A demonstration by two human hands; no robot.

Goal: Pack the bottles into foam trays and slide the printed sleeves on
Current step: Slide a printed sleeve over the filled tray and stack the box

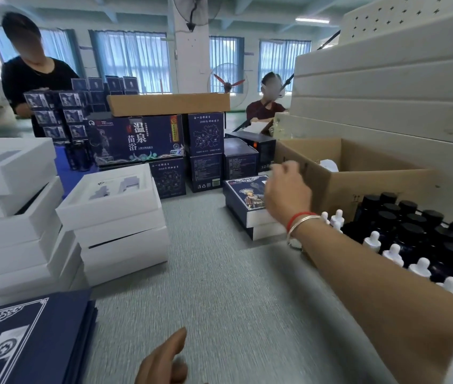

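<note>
Bare right hand [286, 189] outstretched, empty.

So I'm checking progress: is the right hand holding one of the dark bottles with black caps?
No, the right hand reaches over the sleeved blue printed box with nothing in its fingers; the dark bottles with black caps stand untouched beside the forearm.

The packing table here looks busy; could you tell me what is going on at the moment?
A person is packing boxed bottle sets. Their right hand reaches over a sleeved box beside an open carton; it seems to hold nothing. The left hand waits near flat sleeves. Empty foam trays and bottles stand ready.
</note>
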